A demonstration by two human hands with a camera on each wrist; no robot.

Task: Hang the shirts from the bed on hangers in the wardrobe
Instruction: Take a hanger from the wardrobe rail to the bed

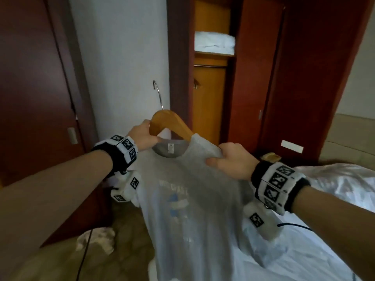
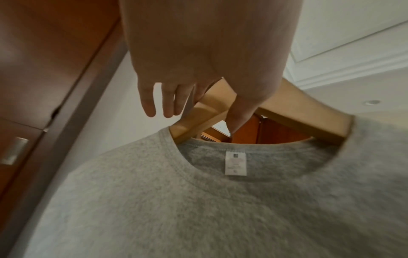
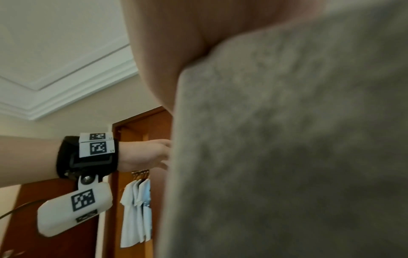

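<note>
A grey T-shirt [image 1: 188,189] with a blue print hangs in front of me on a wooden hanger [image 1: 172,122] with a metal hook [image 1: 157,92]. My left hand [image 1: 149,134] grips the hanger's left arm beside the collar. In the left wrist view its thumb and forefinger pinch the hanger [image 2: 212,108] above the shirt [image 2: 220,200] and its white neck label [image 2: 235,163]. My right hand [image 1: 218,157] pinches the shirt's right shoulder over the hanger's end. Grey fabric [image 3: 287,157] fills the right wrist view.
The open wardrobe [image 1: 211,102] stands straight ahead, with a rail [image 1: 210,66] and folded white linen [image 1: 215,42] on its shelf. White shirts [image 3: 137,213] hang inside it. The bed [image 1: 304,254] is at my right, with another wooden hanger [image 1: 271,157] on it. A crumpled cloth [image 1: 97,238] lies on the floor.
</note>
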